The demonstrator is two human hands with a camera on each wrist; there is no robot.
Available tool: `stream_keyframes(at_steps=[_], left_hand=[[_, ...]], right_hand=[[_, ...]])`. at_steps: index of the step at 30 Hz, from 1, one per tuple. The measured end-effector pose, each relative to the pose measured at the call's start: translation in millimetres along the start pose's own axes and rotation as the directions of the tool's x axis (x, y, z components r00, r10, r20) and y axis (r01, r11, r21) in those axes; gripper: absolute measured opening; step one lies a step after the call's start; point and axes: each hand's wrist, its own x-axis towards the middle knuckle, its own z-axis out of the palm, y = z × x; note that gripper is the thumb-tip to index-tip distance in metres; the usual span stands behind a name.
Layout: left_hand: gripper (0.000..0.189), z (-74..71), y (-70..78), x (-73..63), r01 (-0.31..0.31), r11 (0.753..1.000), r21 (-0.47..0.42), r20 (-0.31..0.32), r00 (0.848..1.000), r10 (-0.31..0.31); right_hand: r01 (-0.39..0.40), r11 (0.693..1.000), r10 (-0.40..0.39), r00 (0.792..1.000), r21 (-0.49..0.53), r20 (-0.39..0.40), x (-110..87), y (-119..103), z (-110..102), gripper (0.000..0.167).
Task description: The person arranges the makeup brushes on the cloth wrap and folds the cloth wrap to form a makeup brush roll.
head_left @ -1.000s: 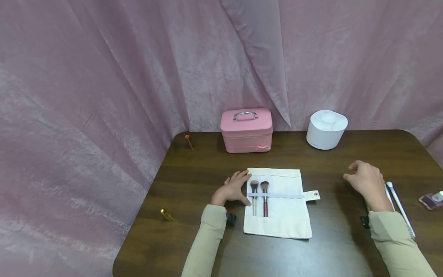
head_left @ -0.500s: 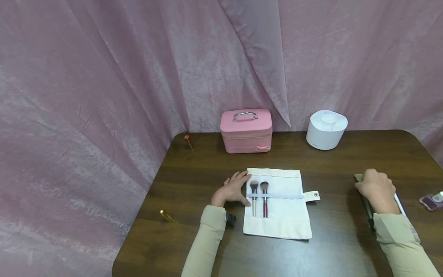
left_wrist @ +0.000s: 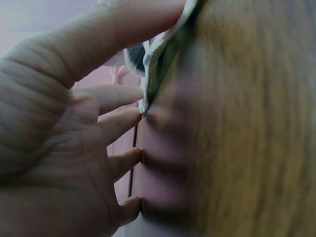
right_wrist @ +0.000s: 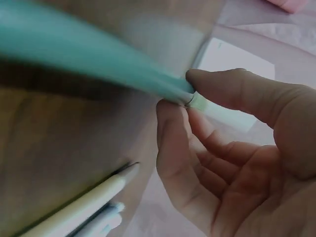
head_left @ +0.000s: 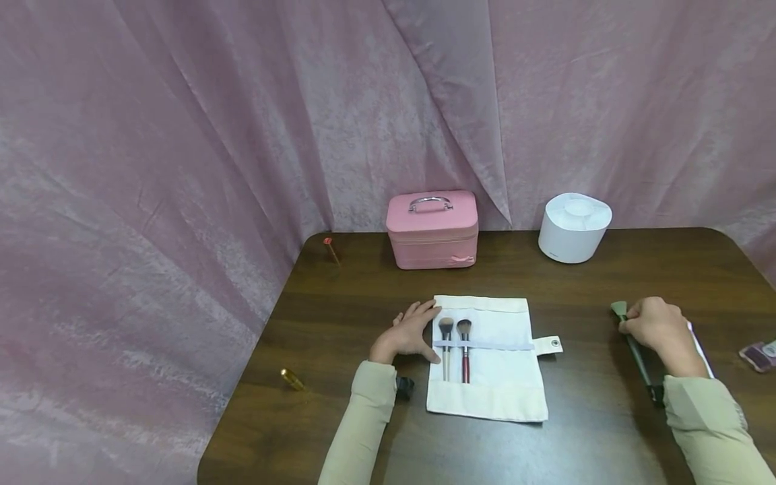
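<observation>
My left hand (head_left: 407, 335) rests with spread fingers on the left edge of a white cloth brush roll (head_left: 503, 397). In the left wrist view its thumb and fingertips lie along the cloth's edge and the tabletop. Two makeup brushes, one pale-handled (head_left: 446, 350) and one red-handled (head_left: 465, 353), are tucked under the roll's elastic band. At the right, my right hand (head_left: 661, 331) pinches a green makeup brush (head_left: 636, 353) between thumb and fingers, near where the handle meets the head. The green handle (right_wrist: 98, 52) slants across the right wrist view.
Pale slim brushes (right_wrist: 84, 205) lie beside the right hand, partly hidden by the arm. A purple bottle (head_left: 758, 356) is at far right. At the back stand a pink case (head_left: 432, 232) and a white container (head_left: 572, 229). A gold tube (head_left: 292, 378) and a lipstick (head_left: 331, 249) are at left.
My right hand has come down at the right side and taken hold of the green brush, whose head has shifted slightly left and away. The left hand has stayed on the roll.
</observation>
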Motion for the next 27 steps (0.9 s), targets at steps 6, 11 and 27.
stream_keyframes(at_steps=[6, 11, 27], left_hand=[[0.106, 1.8, -1.0, -2.1, 0.014, 1.000, 0.006, 0.010, 1.000, -0.014], [0.106, 1.2, 0.1, -1.2, 0.012, 1.000, 0.006, 0.002, 1.000, -0.013], [0.106, -1.6, 1.6, -2.3, 0.005, 1.000, -0.009, 0.000, 1.000, -0.005]], right_hand=[[-0.002, 0.998, 0.007, 0.996, 0.057, -0.090, 1.8, -11.3, -2.4, 0.026], [-0.031, 0.985, 0.061, 0.983, 0.168, -0.175, 3.5, -25.7, -1.6, 0.031], [-0.007, 0.765, 0.217, 0.944, 0.644, -0.248, 12.2, -60.1, 14.2, 0.039]])
